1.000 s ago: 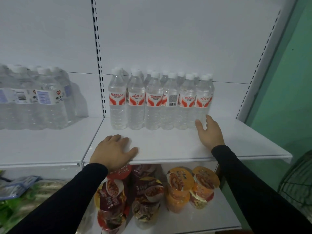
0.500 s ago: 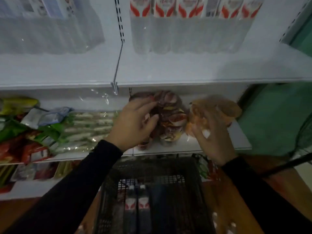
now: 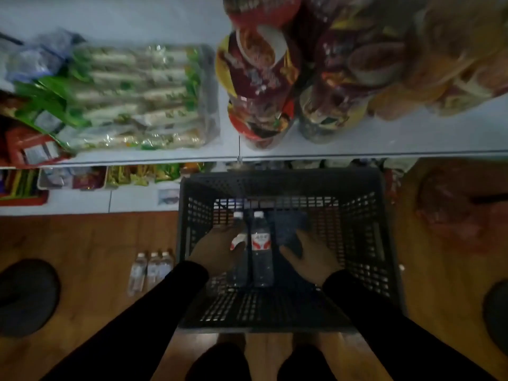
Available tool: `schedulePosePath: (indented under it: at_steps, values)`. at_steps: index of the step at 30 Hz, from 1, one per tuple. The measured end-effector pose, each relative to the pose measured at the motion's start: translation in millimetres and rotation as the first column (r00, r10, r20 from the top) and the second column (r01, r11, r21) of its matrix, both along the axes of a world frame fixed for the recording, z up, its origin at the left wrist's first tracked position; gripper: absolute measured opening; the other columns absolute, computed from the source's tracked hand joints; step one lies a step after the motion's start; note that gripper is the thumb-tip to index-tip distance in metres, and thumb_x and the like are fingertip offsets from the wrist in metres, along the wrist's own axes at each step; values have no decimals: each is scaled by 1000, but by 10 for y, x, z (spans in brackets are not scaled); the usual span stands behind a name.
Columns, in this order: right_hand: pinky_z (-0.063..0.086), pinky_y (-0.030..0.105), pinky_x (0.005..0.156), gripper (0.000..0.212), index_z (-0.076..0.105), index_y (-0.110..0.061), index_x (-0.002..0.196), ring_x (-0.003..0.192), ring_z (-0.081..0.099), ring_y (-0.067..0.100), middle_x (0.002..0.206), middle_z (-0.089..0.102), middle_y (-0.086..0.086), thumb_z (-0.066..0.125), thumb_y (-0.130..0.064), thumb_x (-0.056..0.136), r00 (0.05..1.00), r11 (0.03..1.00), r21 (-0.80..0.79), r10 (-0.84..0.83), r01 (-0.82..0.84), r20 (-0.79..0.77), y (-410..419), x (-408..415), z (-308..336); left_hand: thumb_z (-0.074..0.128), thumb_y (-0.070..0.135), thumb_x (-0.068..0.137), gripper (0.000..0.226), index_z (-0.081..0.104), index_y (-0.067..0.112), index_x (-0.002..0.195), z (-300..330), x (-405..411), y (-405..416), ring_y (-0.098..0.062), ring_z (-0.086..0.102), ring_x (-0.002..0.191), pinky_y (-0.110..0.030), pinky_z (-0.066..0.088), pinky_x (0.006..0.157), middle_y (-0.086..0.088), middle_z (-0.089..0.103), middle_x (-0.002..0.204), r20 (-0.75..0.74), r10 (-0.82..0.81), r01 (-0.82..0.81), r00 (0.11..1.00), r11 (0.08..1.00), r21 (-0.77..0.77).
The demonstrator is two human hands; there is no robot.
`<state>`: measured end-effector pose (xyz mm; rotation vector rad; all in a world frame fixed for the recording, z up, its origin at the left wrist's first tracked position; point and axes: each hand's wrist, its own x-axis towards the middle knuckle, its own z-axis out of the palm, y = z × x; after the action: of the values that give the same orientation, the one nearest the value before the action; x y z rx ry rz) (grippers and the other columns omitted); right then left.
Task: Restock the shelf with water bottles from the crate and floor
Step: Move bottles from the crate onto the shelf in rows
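Note:
A dark plastic crate [image 3: 365, 243] stands on the wooden floor below me. Two water bottles lie side by side inside it, red-and-white labels up. My left hand [image 3: 217, 251] reaches down over the left bottle [image 3: 238, 240], fingers spread on it; whether they close round it I cannot tell. The right bottle [image 3: 261, 248] lies free between my hands. My right hand [image 3: 310, 257] hovers inside the crate, fingers relaxed and holding nothing. Three more bottles [image 3: 151, 268] lie on the floor left of the crate.
A white shelf [image 3: 384, 138] above the crate carries instant noodle cups [image 3: 258, 78], green wrapped packs [image 3: 137, 97] and orange packets [image 3: 453, 64]. A lower shelf holds small snack packs [image 3: 132, 177]. Dark round objects [image 3: 24, 298] sit on the floor at both sides.
My view has tipped down from the bottle shelf to the crate. Both hands left the shelf, dropped past the noodle cups and now reach into the crate.

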<state>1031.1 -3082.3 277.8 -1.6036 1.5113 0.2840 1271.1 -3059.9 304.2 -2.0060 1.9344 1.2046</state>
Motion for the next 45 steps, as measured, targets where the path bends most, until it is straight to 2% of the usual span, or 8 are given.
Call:
schedulePosePath:
  at_steps: [10,17,21,24,27,30,34,45]
  values:
    - [44,36,105,112,23,-14,153,130,49,29,149,41,11,70,-69,68,976,939,277,-216,206,6,407,716,-1861,45,39,96,48,48,14,137,-1441,-22,-7,-35,55,118,-39,45,96,-19,57,131,126,104,-123,987,980,157]
    - [54,36,92,83,56,-27,125,106,65,14,115,67,-8,81,-54,50,911,885,337,-386,321,145,377,488,-2242,54,34,96,45,51,15,137,-1617,-101,-7,-29,55,119,-31,41,100,-15,55,135,46,238,-241,970,965,106]
    - [55,34,81,49,65,-27,106,92,69,10,98,73,-4,81,-28,60,875,900,299,-400,318,273,220,241,-1733,67,47,86,39,58,31,120,-1301,-300,-134,-12,62,108,-14,45,86,7,65,119,-259,540,-472,801,835,282]
    - [55,40,87,43,61,-32,104,99,67,16,104,71,-1,80,-12,71,841,920,255,-379,298,385,114,177,-1282,79,52,71,67,52,29,128,-1003,-461,-269,-10,64,108,-34,53,93,7,66,122,-492,643,-531,587,765,365]
    - [53,47,92,59,53,-31,120,104,63,18,112,65,-5,79,-36,67,832,938,187,-345,292,434,25,200,-850,77,59,68,87,38,33,142,-573,-575,-383,-16,59,117,-42,53,94,9,57,134,-543,572,-519,615,812,267]
    - [50,42,99,75,49,-37,130,114,58,16,123,60,-10,80,-53,64,795,951,115,-303,286,525,-88,184,-315,74,45,81,71,39,29,141,-70,-598,-500,-17,59,115,-43,53,92,7,56,133,-561,468,-472,683,869,150]
    - [45,28,99,70,40,-53,129,120,55,6,128,54,-26,84,-41,76,756,962,10,-221,273,616,-294,26,545,79,34,79,54,52,37,126,815,-578,-651,-5,61,110,-38,53,93,17,62,121,-616,289,-368,733,930,0]
    - [56,36,93,72,55,-26,127,111,67,14,121,70,-6,90,-33,65,623,835,-345,3,429,782,-768,-346,3001,75,14,83,51,58,25,130,3590,-662,-977,-8,63,112,-31,50,98,7,68,121,-690,-172,-194,703,887,-418]
